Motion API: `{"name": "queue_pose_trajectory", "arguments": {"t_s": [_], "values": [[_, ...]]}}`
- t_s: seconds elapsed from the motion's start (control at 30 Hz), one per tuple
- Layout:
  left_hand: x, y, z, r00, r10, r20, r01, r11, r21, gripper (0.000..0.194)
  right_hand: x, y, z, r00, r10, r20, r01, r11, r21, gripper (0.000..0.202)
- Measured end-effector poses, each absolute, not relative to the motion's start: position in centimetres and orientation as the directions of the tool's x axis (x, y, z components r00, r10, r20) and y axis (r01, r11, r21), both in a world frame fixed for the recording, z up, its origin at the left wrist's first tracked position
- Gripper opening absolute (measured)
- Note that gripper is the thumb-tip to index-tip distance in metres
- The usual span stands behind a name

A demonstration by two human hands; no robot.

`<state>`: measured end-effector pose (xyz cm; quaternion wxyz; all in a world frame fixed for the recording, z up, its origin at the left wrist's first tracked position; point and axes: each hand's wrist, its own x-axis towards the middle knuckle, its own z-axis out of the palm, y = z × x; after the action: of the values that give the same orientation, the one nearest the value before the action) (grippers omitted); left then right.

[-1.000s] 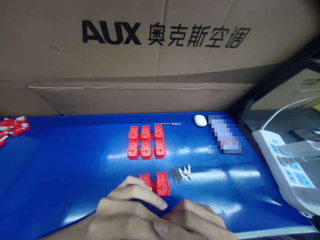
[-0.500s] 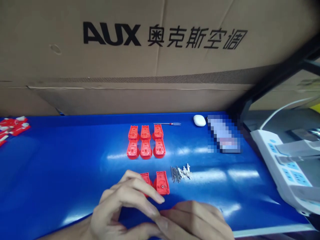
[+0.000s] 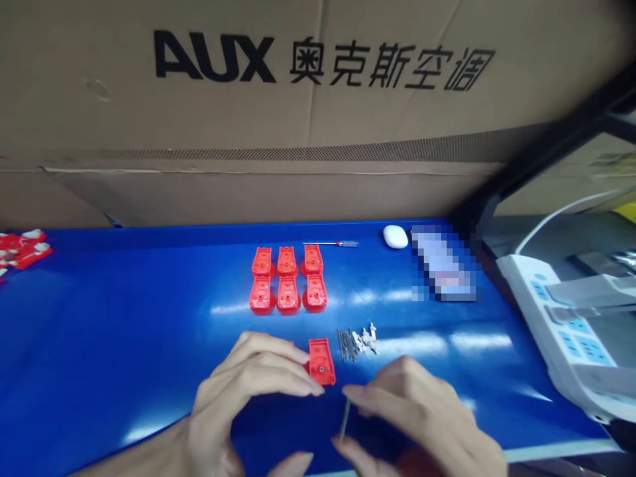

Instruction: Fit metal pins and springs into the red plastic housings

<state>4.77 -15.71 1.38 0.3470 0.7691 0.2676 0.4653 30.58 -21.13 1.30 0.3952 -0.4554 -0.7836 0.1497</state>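
Note:
My right hand point(image 3: 417, 411) pinches a thin grey metal pin point(image 3: 344, 422) upright between thumb and fingertips, above the front of the table. A red patch point(image 3: 420, 462) shows below that palm; what it belongs to is mostly hidden. My left hand point(image 3: 258, 384) is open, fingers curved and thumb apart, with nothing between them. Just beyond its fingertips lies a red plastic housing point(image 3: 322, 362), hollow side up; another beside it is almost wholly covered by the fingers. Several metal pins point(image 3: 346, 344) and small white plastic pieces point(image 3: 366, 340) lie right of the housing.
Several red housings point(image 3: 288, 295) stand in two rows farther back, with a screwdriver point(image 3: 338, 244) behind. A white rounded case point(image 3: 395, 236) and a blurred-out flat object point(image 3: 444, 265) lie back right. A power strip point(image 3: 571, 338) edges the right; red-and-white parts point(image 3: 22, 252) lie far left.
My hands, together before, have moved apart. The right has shifted right and up, and the pin now shows in its fingers. The left thumb and fingers have spread.

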Motion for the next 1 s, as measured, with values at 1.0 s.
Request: {"name": "queue_pose_trajectory", "arguments": {"t_s": [1.0], "values": [[4.5, -13.8, 0.9, 0.398, 0.859, 0.321, 0.289, -0.449, 0.845, 0.048, 35.0, -15.8, -1.0, -0.421, 0.907, 0.019, 0.760, 0.364, -0.538, 0.033]]}}
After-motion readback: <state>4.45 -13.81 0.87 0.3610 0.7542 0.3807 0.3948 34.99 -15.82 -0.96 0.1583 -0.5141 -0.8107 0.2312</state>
